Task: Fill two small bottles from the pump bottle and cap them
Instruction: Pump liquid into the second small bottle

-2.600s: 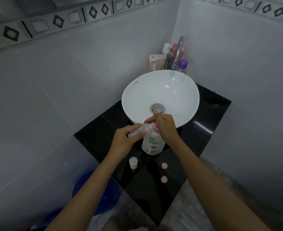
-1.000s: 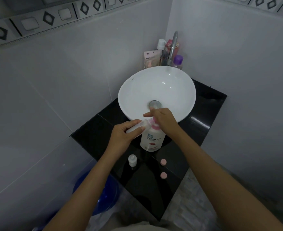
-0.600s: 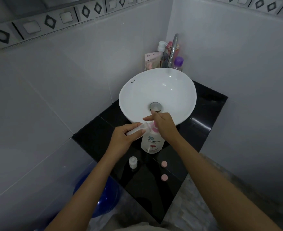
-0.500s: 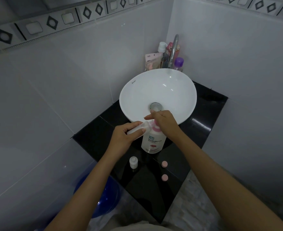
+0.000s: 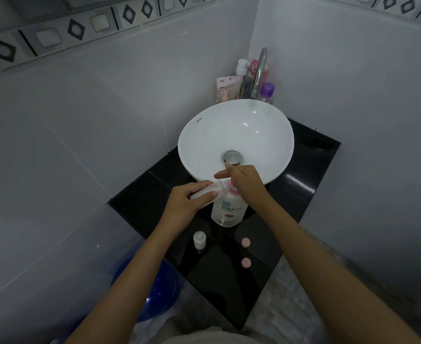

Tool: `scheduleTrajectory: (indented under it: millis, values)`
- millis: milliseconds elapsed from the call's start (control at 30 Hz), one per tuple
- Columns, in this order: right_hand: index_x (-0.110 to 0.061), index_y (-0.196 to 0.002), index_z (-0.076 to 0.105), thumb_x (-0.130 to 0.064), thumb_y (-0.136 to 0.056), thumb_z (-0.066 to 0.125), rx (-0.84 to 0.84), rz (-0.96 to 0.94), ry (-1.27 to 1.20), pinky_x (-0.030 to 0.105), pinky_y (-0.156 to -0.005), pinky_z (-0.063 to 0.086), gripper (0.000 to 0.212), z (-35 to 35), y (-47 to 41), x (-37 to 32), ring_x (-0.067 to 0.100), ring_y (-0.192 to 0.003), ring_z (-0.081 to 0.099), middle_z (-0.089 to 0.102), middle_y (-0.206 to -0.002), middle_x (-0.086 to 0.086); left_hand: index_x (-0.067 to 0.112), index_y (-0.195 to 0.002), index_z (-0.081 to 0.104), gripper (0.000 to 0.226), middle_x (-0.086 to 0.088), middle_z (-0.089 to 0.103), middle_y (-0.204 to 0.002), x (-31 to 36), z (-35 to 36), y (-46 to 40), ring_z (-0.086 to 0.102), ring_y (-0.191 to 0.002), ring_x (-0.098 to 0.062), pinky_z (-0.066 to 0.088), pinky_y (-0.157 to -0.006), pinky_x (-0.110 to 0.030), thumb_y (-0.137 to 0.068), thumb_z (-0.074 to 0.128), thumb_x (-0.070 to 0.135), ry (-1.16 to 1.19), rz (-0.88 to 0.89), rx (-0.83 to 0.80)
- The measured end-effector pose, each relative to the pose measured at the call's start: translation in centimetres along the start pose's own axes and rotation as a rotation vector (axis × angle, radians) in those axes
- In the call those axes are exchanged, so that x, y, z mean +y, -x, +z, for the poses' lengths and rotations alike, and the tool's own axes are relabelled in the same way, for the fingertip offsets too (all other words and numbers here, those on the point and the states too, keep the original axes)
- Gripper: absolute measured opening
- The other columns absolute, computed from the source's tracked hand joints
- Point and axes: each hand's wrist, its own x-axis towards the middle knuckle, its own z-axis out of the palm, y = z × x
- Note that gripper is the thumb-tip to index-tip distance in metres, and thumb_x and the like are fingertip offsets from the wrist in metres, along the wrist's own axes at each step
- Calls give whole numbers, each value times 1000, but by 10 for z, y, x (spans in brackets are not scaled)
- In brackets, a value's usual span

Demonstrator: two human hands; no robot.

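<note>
A white pump bottle point(image 5: 229, 211) with a pink pump head stands on the black counter point(image 5: 229, 276) in front of the basin. My right hand point(image 5: 245, 181) rests on top of its pump head. My left hand point(image 5: 184, 203) holds a small clear bottle point(image 5: 213, 188) tilted, its mouth against the pump spout. A second small white bottle point(image 5: 199, 240) stands uncapped on the counter below my left hand. Two pink caps point(image 5: 245, 242) point(image 5: 246, 262) lie on the counter to its right.
A white bowl basin point(image 5: 236, 130) fills the back of the counter, with a chrome tap point(image 5: 259, 70) and several toiletries point(image 5: 229, 86) in the corner behind it. Tiled walls close in on the left and right. A blue bucket point(image 5: 152, 289) sits on the floor at the left.
My hands stay on the pump bottle and the small bottle. Only the camera has shifted slightly. No object on the counter has moved.
</note>
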Motion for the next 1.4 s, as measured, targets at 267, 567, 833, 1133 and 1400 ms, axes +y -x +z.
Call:
scheduleTrajectory:
  millis: [267,567,833,1133,1400]
  values:
    - [-24,-80,76,-37,-97,43,61,-57,-42,16,-73,43,39,-1,-1,-11,5,-85,64,73,-84,-7,33,-97,69,26,30,71,-89,8,-4,-3,65,-92,8,47,-71,-4,-82,69,13,19,25,-19]
    - [-17,-84,76,-37,-97,45,59,6,-20,7,-48,41,39,3,6,-3,3,-59,54,61,-65,-5,30,-100,69,24,28,72,-87,-2,-2,0,65,-90,8,48,-69,-5,-82,69,14,35,-37,-26]
    - [-20,-85,76,-39,-96,43,92,-63,87,12,-68,37,40,-3,1,-15,-18,-72,58,65,-75,-25,31,-98,70,25,27,73,-89,5,-2,0,65,-92,8,48,-70,-5,-83,67,10,86,-11,-18]
    - [-25,-73,75,-33,-98,42,91,-39,-17,14,-65,44,41,3,1,-10,4,-75,60,69,-65,-21,32,-99,68,26,32,71,-87,2,-2,0,64,-91,12,46,-69,-2,-84,66,11,66,-13,-38]
    - [-23,-76,74,-35,-96,45,72,-4,7,14,-65,45,37,3,2,-10,4,-80,61,70,-80,-14,30,-100,68,22,20,72,-90,-2,-3,2,64,-87,9,48,-68,-5,-83,67,16,15,-25,-39]
